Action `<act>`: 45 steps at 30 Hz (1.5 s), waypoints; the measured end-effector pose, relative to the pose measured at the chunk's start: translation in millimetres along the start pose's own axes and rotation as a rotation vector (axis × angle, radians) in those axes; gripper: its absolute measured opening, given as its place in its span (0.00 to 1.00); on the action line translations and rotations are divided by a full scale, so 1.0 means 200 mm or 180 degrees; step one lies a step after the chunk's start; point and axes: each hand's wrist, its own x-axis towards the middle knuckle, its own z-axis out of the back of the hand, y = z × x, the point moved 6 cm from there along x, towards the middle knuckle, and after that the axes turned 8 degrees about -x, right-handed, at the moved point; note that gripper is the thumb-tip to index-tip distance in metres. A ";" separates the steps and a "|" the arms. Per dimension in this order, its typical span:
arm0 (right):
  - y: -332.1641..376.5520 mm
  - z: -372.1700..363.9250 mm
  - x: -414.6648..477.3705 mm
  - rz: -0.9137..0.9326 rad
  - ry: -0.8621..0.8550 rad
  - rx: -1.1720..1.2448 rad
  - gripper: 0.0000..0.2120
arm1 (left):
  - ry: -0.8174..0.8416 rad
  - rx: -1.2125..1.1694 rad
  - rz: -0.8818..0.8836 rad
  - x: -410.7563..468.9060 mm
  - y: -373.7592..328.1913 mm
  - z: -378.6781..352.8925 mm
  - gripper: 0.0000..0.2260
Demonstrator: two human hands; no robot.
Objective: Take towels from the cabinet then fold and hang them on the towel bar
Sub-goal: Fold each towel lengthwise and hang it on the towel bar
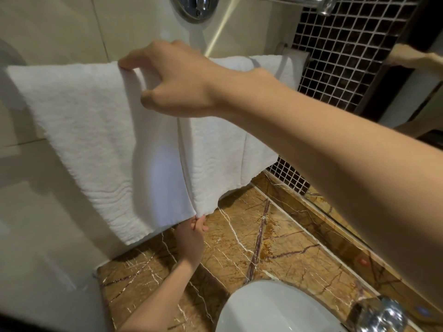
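Two towels hang side by side on the wall ahead of me, edges touching: left towel (pixel 79 130), right towel (pixel 215 149). My right hand (pixel 177 80) grips the left towel's top right corner. My left hand (pixel 191 238) pinches its bottom right corner, below. The counter (pixel 275 236) lies beneath, with the sink (pixel 271 307) set in it nearer me and the tap (pixel 381 315) to its right.

Two towels (pixel 84 140), two hands (pixel 177 80), one sink (pixel 275 307)

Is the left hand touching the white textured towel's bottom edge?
Touching. The head view shows the left hand pinching the white textured towel at its lower corner.
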 end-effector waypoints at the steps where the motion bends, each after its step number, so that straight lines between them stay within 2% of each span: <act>1: 0.00 0.00 -0.01 0.0018 0.0023 0.0056 0.23 | 0.0022 -0.0051 0.0047 0.00 0.01 0.00 0.15; 4: -0.05 0.01 -0.04 0.0008 0.0051 0.0209 0.25 | 0.0120 -0.0307 0.0179 0.00 0.03 -0.01 0.13; 7: -0.15 0.01 -0.08 -0.0124 -0.0004 0.0159 0.28 | 0.0096 -0.0783 0.0434 0.01 0.03 -0.04 0.04; 11: -0.35 -0.01 -0.14 -0.0399 0.0104 -0.0106 0.31 | -0.0150 -0.0600 0.0687 0.01 0.05 -0.08 0.10; 15: -0.53 -0.02 -0.19 -0.0720 0.0131 -0.0248 0.32 | -0.0502 -0.0782 0.1138 0.00 0.09 -0.10 0.12; 18: -0.62 -0.01 -0.23 -0.0852 0.0184 -0.0242 0.28 | -0.0580 -0.1402 0.1619 -0.02 0.12 -0.19 0.18; 20: -0.67 -0.01 -0.24 -0.0931 0.0229 -0.0224 0.28 | -0.0466 -0.1560 0.1734 -0.01 0.12 -0.26 0.23; 28: -0.78 -0.04 -0.23 -0.0910 0.0277 -0.0275 0.30 | 0.0385 -0.0858 0.1337 -0.13 0.06 -0.41 0.10; 33: -0.72 -0.05 -0.20 -0.0866 0.0120 -0.0298 0.29 | 0.0860 -0.0450 0.0893 -0.08 -0.11 -0.34 0.06; 37: -0.57 -0.06 -0.16 -0.0712 0.0078 -0.0292 0.30 | 0.1257 -0.0283 0.0795 -0.04 -0.28 -0.29 0.05; 45: -0.39 -0.08 -0.23 -0.0892 0.0285 -0.0025 0.35 | 0.1401 -0.0325 0.0387 0.03 -0.68 -0.13 0.04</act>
